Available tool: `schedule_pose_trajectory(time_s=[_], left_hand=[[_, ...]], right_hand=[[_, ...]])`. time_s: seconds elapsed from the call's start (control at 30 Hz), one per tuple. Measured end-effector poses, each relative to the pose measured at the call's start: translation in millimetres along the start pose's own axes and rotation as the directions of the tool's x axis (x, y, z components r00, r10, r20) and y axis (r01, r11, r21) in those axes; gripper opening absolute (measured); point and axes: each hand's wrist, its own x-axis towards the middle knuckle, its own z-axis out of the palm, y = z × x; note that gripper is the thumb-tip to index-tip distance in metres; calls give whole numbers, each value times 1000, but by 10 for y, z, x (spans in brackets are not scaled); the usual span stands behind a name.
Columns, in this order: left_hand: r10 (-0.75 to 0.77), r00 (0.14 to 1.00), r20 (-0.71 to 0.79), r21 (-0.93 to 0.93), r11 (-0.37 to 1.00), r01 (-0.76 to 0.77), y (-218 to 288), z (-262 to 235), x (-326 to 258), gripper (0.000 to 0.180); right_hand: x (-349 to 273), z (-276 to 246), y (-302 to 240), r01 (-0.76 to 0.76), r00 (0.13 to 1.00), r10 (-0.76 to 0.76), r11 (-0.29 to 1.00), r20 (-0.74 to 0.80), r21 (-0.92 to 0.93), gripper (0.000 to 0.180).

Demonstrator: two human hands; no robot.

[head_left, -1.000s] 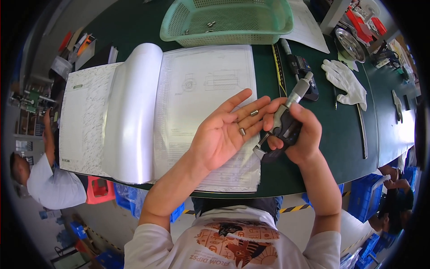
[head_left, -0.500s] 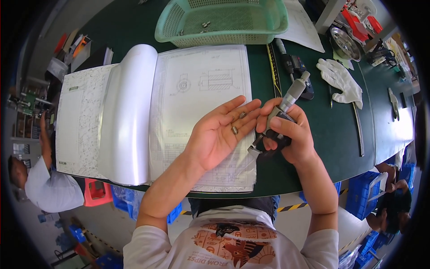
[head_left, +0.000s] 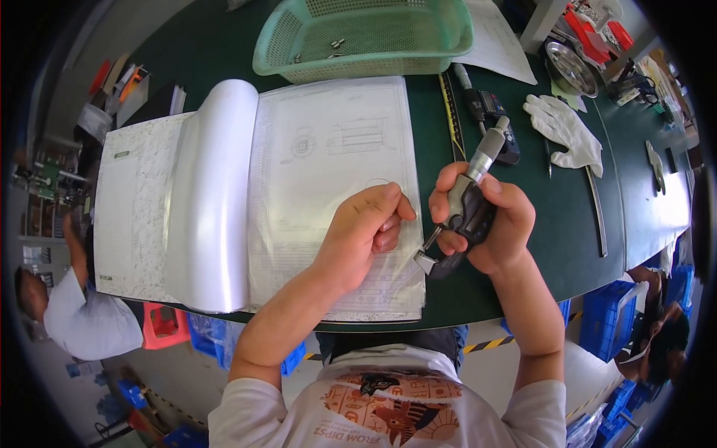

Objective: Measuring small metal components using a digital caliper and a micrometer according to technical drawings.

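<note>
My left hand [head_left: 360, 233] is closed above the open drawing binder [head_left: 299, 190], its fingers curled in and the thumb on top. The two small metal cylinders that lay on its fingers half a second ago are hidden inside it. Just to its right, my right hand [head_left: 511, 218] grips an outside micrometer [head_left: 478, 200] with a black frame and silver barrel. The barrel slants up and away to the right, while the measuring jaw points toward the left hand. Nothing is visible between the micrometer's measuring faces.
Beyond the binder stands a green plastic basket [head_left: 366, 69] with a few small metal parts. To the right lie a yellow-black ruler [head_left: 451, 112], a second, digital micrometer [head_left: 489, 104], a white glove [head_left: 565, 136] and a metal bowl [head_left: 570, 70]. Another person [head_left: 86, 317] sits at the far left.
My left hand has gone from open and palm-up to closed, covering the two cylinders. My right hand's thumb has lifted off the micrometer's frame, showing more of it.
</note>
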Motion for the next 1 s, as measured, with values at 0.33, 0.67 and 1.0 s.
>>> schedule_pose_trajectory(time_s=[0.33,0.67,1.0], left_hand=[[-86,988,127,-113,988,101,19,66,-6,23],[-21,985,169,-206,977,56,-26,-7,28,18],[-92,985,150,-123,986,110,-48,-36,23,11]], right_hand=[[27,-1,-24,67,997,-64,993,-32,93,45],[18,26,-42,62,997,-54,985,-53,161,63],[57,-8,-11,93,995,-86,985,-54,144,66]])
